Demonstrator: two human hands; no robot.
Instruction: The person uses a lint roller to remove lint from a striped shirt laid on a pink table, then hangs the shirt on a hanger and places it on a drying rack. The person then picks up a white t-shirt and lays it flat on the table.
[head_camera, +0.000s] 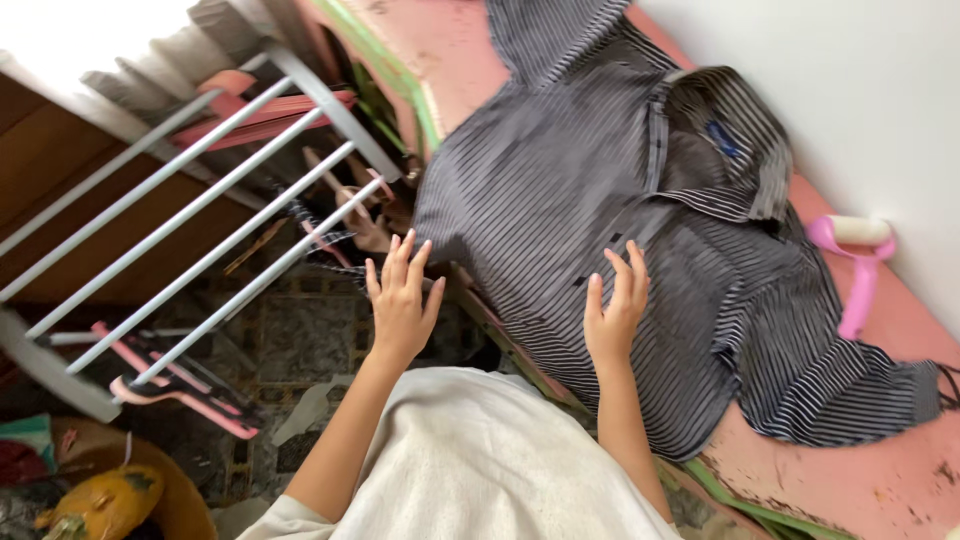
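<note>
Neither hand had a grip closed on anything. The right hand (617, 305) lay palm down, fingers spread apart, flat on the front of the striped shirt (600, 200) near its button placket. The left hand (400, 295) was likewise open with fingers splayed, at the shirt's near side edge, just where the cloth met the rim of the counter (880, 480); whether its palm pressed the fabric or only hovered above it could not be told.

By the look of it, the step in hand was smoothing or flattening the garment: both palms were down and nothing was pinched. A next move of that kind would call for the hands to slide outward across the cloth, or for the fingers to come together on an edge or sleeve.

The shirt lay spread face up across the pink counter, directly under and ahead of both hands, its collar (735, 150) turned toward the white wall and one sleeve trailing off to the right. Beyond it, close to the wall, rested a pink-handled lint roller (858, 262), apart from the hands. To the left stood a white drying rack (200, 230), with pink hangers (180, 385) under it above the tiled floor.
</note>
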